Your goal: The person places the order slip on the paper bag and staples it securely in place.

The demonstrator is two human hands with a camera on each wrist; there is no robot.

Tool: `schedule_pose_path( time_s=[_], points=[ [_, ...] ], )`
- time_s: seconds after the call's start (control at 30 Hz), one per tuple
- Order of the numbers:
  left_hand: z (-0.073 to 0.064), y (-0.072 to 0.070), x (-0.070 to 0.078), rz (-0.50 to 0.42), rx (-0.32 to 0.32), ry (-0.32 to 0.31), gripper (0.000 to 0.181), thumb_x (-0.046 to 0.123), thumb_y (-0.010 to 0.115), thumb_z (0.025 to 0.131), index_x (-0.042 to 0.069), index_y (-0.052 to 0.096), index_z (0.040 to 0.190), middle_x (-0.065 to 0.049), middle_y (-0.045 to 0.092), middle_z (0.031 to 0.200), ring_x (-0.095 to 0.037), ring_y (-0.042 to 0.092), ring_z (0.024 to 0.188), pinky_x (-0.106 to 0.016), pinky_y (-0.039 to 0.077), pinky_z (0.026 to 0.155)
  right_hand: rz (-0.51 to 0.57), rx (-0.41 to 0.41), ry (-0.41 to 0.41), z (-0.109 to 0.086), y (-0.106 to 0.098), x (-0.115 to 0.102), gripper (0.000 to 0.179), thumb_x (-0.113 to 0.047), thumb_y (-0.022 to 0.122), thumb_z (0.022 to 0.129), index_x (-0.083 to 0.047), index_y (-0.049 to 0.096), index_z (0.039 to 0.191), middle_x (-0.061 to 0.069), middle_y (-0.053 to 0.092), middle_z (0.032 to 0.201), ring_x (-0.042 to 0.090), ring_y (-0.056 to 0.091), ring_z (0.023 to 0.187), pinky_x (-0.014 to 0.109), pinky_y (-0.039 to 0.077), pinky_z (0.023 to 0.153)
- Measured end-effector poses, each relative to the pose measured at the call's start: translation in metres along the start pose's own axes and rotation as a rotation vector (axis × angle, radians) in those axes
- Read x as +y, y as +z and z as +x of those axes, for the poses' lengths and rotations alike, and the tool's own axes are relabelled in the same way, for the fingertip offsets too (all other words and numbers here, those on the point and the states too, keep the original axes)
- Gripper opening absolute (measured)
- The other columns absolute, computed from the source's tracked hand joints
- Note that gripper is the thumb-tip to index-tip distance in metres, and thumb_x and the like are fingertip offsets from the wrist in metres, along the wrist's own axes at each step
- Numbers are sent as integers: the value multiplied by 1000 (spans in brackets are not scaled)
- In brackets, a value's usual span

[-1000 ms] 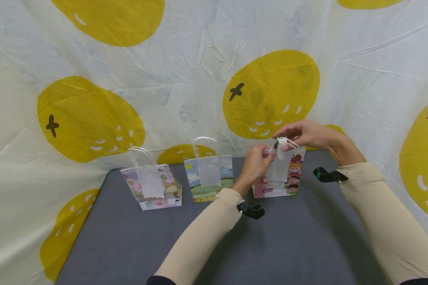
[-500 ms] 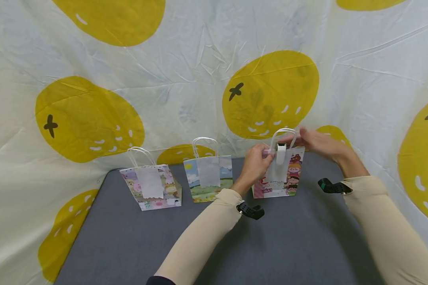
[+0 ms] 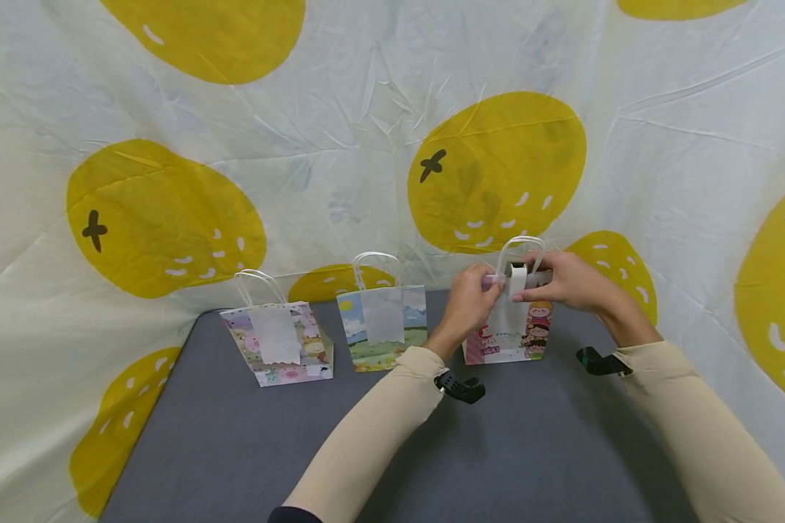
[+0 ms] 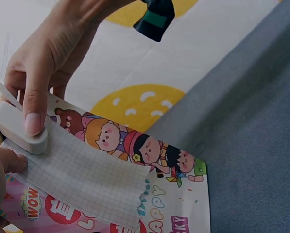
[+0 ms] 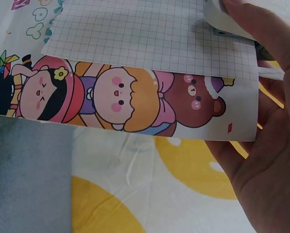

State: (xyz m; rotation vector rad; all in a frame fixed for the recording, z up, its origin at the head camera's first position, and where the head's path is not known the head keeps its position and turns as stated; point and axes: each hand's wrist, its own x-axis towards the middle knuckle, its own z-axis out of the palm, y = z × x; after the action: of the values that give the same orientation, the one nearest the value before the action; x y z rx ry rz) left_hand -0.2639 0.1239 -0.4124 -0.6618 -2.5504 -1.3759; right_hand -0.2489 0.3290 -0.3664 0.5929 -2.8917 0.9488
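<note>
A paper gift bag with cartoon figures [image 3: 538, 330] stands at the right of the table, a squared paper slip [image 4: 91, 170] against its front. A small white stapler [image 3: 517, 282] sits over the bag's top edge, overlapping the slip's upper end. My left hand [image 3: 466, 301] pinches the bag's top edge on the left, thumb in front. From the right, my right hand [image 3: 578, 285] grips the stapler, its thumb pressed on the white body in the left wrist view, fingers behind the bag. White twisted handles [image 3: 523, 240] stand up behind the stapler.
Two more gift bags stand to the left: an animal-print one [image 3: 314, 338] and a meadow-print one [image 3: 414, 312], each with a white slip in front. The grey table [image 3: 235, 450] backs onto a white curtain [image 3: 340, 181] with yellow fruit prints.
My right hand has let go near the handles, swung right with fingers spread, then come back lower onto the stapler. The handles have sprung upright. My left hand has stayed put.
</note>
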Motion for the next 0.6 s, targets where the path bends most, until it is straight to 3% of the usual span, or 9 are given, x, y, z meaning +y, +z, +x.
schedule_pose_path(
  time_s=[0.4,0.6],
  points=[
    [0,-1,0,12,7,-9,12,16,73,95,6,71,101,-4,67,103,-12,62,90,-20,52,77,-7,15,-18,1,6,3,45,-39,87,80,-12,65,109,5,69,96,22,63,81,33,55,70],
    [-1,-2,-1,-11,2,-12,11,17,73,96,7,69,99,-3,66,102,-11,62,90,-20,52,77,-2,32,19,0,8,3,51,-39,88,79,-9,67,115,7,72,98,22,65,80,34,55,70]
  ],
)
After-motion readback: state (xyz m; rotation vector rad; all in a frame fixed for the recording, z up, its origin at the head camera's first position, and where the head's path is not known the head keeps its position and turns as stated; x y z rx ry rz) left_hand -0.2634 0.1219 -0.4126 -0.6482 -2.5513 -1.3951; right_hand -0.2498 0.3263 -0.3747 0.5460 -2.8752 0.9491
